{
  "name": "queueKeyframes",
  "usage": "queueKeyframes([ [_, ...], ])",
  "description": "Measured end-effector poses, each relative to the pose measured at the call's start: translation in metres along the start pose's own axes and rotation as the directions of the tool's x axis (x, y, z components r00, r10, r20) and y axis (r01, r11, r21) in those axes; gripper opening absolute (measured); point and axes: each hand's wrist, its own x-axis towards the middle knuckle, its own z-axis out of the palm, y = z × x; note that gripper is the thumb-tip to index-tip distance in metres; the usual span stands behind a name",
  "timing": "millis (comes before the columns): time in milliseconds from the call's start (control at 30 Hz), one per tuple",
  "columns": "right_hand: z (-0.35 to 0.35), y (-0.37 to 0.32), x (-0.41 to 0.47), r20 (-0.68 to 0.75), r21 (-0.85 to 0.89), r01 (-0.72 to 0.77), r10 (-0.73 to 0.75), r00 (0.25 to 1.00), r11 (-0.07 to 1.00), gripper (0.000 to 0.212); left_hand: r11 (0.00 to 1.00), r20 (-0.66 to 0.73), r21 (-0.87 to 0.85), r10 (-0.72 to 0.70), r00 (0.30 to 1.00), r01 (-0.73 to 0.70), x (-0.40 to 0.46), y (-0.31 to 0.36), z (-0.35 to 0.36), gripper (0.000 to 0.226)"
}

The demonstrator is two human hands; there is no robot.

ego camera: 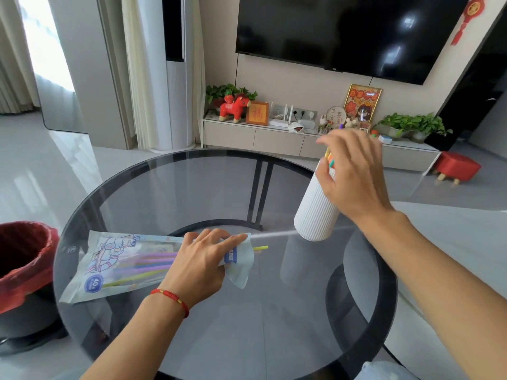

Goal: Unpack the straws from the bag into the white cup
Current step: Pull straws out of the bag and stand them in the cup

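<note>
A pale blue printed straw bag point(115, 267) lies flat on the round glass table point(192, 187), with purple, yellow and green straws showing through it. My left hand point(204, 266) presses down on the bag's open right end, fingers spread. One yellow straw tip point(260, 248) pokes out of the opening. A tall ribbed white cup point(315, 215) stands at the table's right. My right hand point(354, 174) is over the cup's mouth, fingers curled around several coloured straws point(329, 156) that stand in the cup. The cup's rim is hidden by the hand.
A bin with a red liner point(24, 259) stands on the floor left of the table. Beyond the table is a low TV cabinet point(255, 135) with ornaments and plants, and a red stool point(456, 165) to the right.
</note>
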Motion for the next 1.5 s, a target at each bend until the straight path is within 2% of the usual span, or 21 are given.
queueKeyframes([
  [33, 0.002, -0.015, -0.015, 0.091, 0.148, 0.028, -0.041, 0.995, 0.989, 0.021, 1.0, 0.001, 0.006, 0.001, 1.0, -0.001, 0.001, 0.0, 0.0, 0.076],
  [67, 0.007, -0.031, -0.032, 0.247, 0.309, -0.031, -0.048, 0.968, 0.951, 0.018, 1.0, 0.007, 0.011, -0.004, 1.0, 0.004, 0.0, 0.0, -0.001, 0.077],
  [100, 0.013, -0.044, -0.05, 0.424, 0.418, -0.149, -0.048, 0.904, 0.896, 0.018, 1.0, 0.012, 0.008, -0.009, 1.0, 0.009, 0.001, 0.001, -0.001, 0.079],
  [133, 0.021, -0.057, -0.068, 0.555, 0.464, -0.26, -0.049, 0.83, 0.847, 0.02, 1.0, 0.019, 0.004, -0.012, 1.0, 0.012, 0.001, 0.001, -0.001, 0.081],
  [200, 0.036, -0.075, -0.101, 0.655, 0.507, -0.398, -0.042, 0.755, 0.765, 0.026, 1.0, 0.028, 0.007, -0.005, 1.0, 0.005, 0.001, 0.004, -0.003, 0.084],
  [300, 0.05, -0.094, -0.123, 0.629, 0.602, -0.57, 0.107, 0.77, 0.559, 0.021, 0.999, 0.049, 0.041, -0.009, 0.999, 0.007, 0.0, 0.006, -0.002, 0.089],
  [400, 0.056, -0.105, -0.128, 0.624, 0.645, -0.631, 0.18, 0.761, 0.432, 0.033, 0.998, 0.076, 0.053, -0.031, 0.997, 0.027, -0.001, 0.008, -0.002, 0.093],
  [533, 0.057, -0.11, -0.13, 0.703, 0.628, -0.661, 0.067, 0.708, 0.41, 0.039, 1.0, 0.12, 0.025, -0.019, 0.993, 0.016, -0.001, 0.01, -0.002, 0.098],
  [667, 0.065, -0.109, -0.131, 0.78, 0.578, -0.733, 0.021, 0.625, 0.358, 0.027, 1.0, 0.142, 0.03, 0.0, 0.99, -0.005, -0.002, 0.012, -0.001, 0.098],
  [800, 0.069, -0.111, -0.135, 0.774, 0.579, -0.721, 0.022, 0.633, 0.381, 0.017, 1.0, 0.152, 0.021, 0.015, 0.988, -0.019, -0.003, 0.013, 0.001, 0.098],
  [867, 0.067, -0.107, -0.135, 0.765, 0.589, -0.717, 0.03, 0.644, 0.373, 0.021, 1.0, 0.154, 0.021, 0.015, 0.988, -0.019, -0.002, 0.012, 0.001, 0.097],
  [967, 0.06, -0.098, -0.133, 0.745, 0.615, -0.703, 0.031, 0.667, 0.357, 0.038, 1.0, 0.151, 0.02, 0.01, 0.989, -0.013, -0.002, 0.01, 0.001, 0.096],
  [1100, 0.058, -0.079, -0.137, 0.744, 0.594, -0.721, 0.098, 0.661, 0.358, 0.018, 1.0, 0.144, 0.017, 0.004, 0.99, -0.006, -0.003, 0.009, 0.0, 0.094],
  [1167, 0.055, -0.077, -0.137, 0.741, 0.594, -0.72, 0.105, 0.663, 0.36, 0.027, 1.0, 0.137, 0.008, 0.005, 0.991, -0.006, -0.002, 0.01, 0.0, 0.093],
  [1233, 0.053, -0.083, -0.135, 0.751, 0.612, -0.743, 0.094, 0.653, 0.271, 0.032, 1.0, 0.124, -0.003, 0.008, 0.992, -0.008, -0.001, 0.011, 0.0, 0.091],
  [1333, 0.058, -0.094, -0.135, 0.766, 0.621, -0.771, 0.1, 0.635, 0.141, 0.022, 1.0, 0.103, -0.016, 0.01, 0.995, -0.008, -0.002, 0.011, -0.001, 0.086],
  [1500, 0.056, -0.07, -0.133, 0.781, 0.597, -0.798, 0.166, 0.602, 0.083, 0.012, 1.0, 0.122, 0.017, -0.01, 0.992, 0.008, -0.004, 0.005, -0.004, 0.076],
])
